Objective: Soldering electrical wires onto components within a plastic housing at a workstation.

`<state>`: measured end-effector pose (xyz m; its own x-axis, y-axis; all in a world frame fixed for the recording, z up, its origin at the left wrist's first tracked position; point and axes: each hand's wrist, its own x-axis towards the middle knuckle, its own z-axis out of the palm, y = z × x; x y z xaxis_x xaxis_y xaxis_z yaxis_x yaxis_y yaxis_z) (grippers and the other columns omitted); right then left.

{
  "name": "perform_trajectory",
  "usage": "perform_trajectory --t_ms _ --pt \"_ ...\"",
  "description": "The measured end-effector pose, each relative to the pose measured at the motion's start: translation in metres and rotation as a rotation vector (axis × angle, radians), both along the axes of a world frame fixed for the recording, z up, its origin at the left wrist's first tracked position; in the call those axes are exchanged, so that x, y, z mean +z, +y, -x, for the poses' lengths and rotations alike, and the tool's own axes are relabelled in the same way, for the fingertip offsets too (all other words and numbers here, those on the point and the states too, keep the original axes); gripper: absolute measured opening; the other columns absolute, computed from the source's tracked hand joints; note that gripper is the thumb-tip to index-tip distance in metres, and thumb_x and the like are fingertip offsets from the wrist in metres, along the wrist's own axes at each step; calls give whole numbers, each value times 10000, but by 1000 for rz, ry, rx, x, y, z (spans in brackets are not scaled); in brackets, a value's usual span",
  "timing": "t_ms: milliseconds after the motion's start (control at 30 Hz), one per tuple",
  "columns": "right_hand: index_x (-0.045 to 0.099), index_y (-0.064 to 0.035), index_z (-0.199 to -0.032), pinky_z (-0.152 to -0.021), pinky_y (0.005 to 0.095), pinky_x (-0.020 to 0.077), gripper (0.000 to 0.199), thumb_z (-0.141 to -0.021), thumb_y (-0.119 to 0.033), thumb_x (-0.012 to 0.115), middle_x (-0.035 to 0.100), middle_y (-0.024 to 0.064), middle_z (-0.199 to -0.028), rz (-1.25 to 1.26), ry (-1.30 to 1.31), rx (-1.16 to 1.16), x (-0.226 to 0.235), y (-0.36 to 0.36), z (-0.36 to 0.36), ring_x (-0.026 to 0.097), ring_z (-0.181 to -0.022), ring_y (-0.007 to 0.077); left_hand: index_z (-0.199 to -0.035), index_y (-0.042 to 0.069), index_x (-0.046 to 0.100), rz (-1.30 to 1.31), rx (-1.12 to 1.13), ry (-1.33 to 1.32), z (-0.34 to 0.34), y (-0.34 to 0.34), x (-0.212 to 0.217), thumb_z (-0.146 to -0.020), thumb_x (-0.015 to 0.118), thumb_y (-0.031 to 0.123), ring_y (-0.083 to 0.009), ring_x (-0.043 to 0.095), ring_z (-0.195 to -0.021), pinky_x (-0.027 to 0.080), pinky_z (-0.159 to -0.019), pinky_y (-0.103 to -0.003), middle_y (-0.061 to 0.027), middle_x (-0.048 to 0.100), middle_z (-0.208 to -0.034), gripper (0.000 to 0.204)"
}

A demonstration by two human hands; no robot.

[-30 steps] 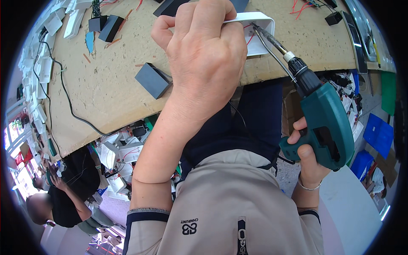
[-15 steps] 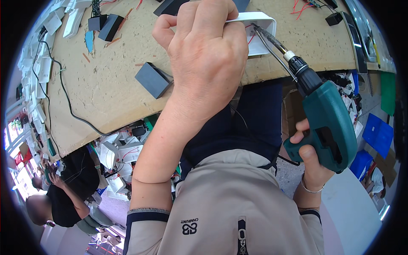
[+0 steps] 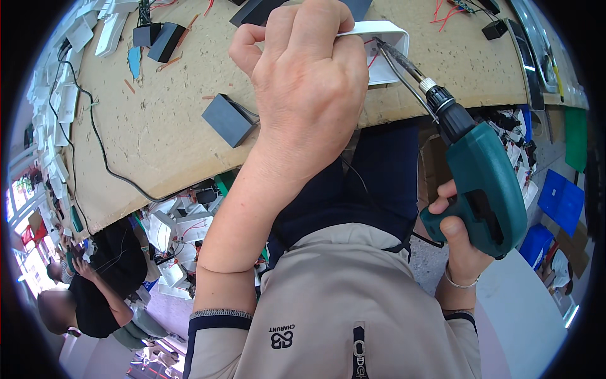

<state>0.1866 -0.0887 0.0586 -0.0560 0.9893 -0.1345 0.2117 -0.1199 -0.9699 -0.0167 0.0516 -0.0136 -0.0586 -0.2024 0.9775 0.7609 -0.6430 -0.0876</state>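
Your left hand [image 3: 309, 82] sits top centre of the frame, fingers curled over and pinching the white plastic housing [image 3: 382, 47] against the counter [image 3: 158, 126]. Housing is at the upper middle, right by the counter's near edge, open side toward you, red wires visible inside. Your right hand [image 3: 457, 243] is at the right of the frame, fist wrapped tight round the grip of the green power drill [image 3: 486, 177], thumb on the near side. Drill points up-left, its long bit [image 3: 401, 63] reaching into the housing; can't tell if the tip touches a screw. Black box [image 3: 228, 119] lies on the counter just left of your left wrist, apart from it. Two more black boxes [image 3: 158, 38] at upper left, black cable [image 3: 95, 145] running down the counter's left part. White parts [image 3: 57, 107] stacked along the far left rim. Another person in dark top [image 3: 95, 297] crouches at lower left. Blue bins [image 3: 558, 202] at the right edge.
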Motion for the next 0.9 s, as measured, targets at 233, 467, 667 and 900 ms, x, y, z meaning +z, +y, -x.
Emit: perform_trajectory --t_ms 233,467,667,900 --pt "474 49 -1114 -606 266 498 573 -692 -247 725 581 119 -826 26 -15 3 1 -3 -1 590 -661 165 -613 58 515 -9 29 -1 3 0 1 -569 583 -8 -156 475 -706 256 -653 -314 -8 507 -786 103" --pt "437 58 -1162 -616 273 504 624 -699 -248 723 579 171 -936 3 27 35 -3 -1 -3 592 -699 174 -619 60 515 21 32 -1 -1 -2 6 -569 582 -5 -157 473 -701 257 -652 -315 -8 506 -784 105" --pt "407 59 -1191 -616 274 507 662 -703 -260 721 573 194 -984 -5 57 51 -8 -2 -8 593 -703 176 -615 59 508 15 31 7 -2 2 -2 -572 577 -6 -161 471 -702 257 -654 -317 -12 504 -782 105" --pt "399 59 -1201 -617 270 509 689 -699 -286 723 572 203 -997 -16 38 56 -7 -4 -9 598 -698 174 -612 55 497 48 9 7 -1 -2 -1 -580 573 -2 -165 469 -701 260 -661 -323 -16 504 -781 100"
